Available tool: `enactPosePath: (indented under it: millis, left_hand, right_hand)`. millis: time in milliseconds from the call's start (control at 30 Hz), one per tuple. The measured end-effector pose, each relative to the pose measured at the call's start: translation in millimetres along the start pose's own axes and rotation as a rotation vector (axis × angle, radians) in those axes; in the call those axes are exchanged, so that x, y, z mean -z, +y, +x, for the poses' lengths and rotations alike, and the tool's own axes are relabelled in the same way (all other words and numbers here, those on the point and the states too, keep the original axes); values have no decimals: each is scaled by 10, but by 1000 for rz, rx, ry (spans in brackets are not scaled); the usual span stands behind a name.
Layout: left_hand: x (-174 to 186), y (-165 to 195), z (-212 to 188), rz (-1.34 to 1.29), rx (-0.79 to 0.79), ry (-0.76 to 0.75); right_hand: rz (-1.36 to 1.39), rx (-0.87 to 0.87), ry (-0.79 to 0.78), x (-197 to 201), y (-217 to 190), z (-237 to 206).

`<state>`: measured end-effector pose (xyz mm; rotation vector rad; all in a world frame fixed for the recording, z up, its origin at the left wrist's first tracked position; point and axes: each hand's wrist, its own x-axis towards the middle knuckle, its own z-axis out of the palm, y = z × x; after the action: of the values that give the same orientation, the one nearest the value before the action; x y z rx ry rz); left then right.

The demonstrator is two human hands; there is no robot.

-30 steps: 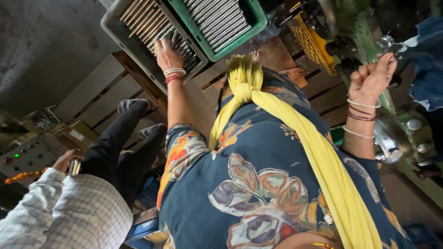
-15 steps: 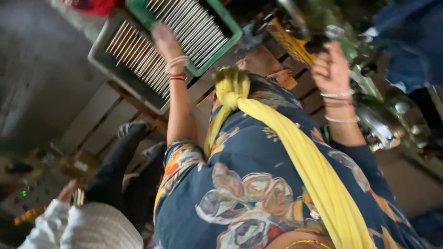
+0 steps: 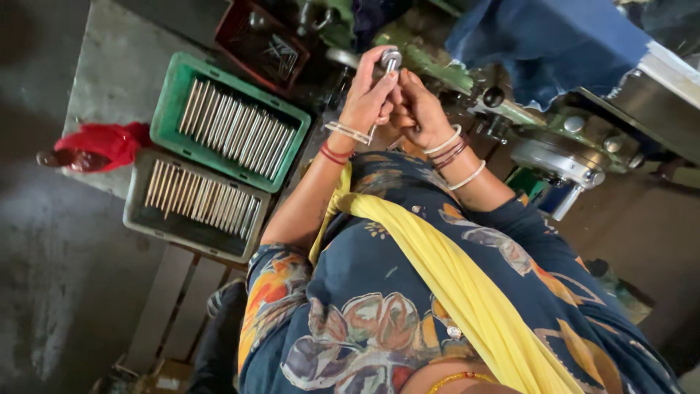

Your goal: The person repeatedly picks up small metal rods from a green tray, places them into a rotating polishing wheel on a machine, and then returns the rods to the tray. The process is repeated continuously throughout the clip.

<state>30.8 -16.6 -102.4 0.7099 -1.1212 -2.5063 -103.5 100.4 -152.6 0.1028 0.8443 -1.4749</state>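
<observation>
Steel rod [image 3: 384,87] is standing upright; I'm clasping it, left hand [image 3: 368,98] above right hand [image 3: 419,109].

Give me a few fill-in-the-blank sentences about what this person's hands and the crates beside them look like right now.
1. The left hand and the right hand together hold one small ____ rod with a round head.
2. The long metal rods lie side by side in a grey crate and a ____ crate.
3. A ____ scarf runs across the person's patterned clothing.
4. The dark red crate lies ____ from the person than the other two crates.

Missing words: metal; green; yellow; farther
</observation>
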Motion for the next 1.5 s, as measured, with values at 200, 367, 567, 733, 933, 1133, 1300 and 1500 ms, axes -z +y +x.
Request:
enactPosePath:
  millis: [200, 367, 567, 733, 933, 1133, 1300, 1500]
  left_hand:
    - [-121, 51, 86, -223, 101, -14]
    - [-405, 63, 212, 394, -492, 127]
    - [-414, 207, 223, 1415, -1135, 113]
    - [-496, 200, 394, 1437, -1035, 398]
    - [-513, 143, 428, 1653, -1052, 208]
    - [-525, 64, 354, 1709, -878, 174]
    - [-183, 217, 326, 1669, -795, 286]
    - [804, 296, 53, 1183, -917, 625]
  right_hand:
    - [-1683, 1335, 262, -34, -274, -120]
    - [-1237, 1156, 496, -200, -339, -206]
    - [-316, 321, 218, -233, -252, -225]
    - [-237, 375, 140, -323, -184, -322]
    - [-465, -76, 227, -141, -186, -371]
    - [1, 77, -50, 111, -82, -182]
    - [-88, 81, 235, 438, -27, -429]
    - [-152, 158, 404, 987, -78, -1097]
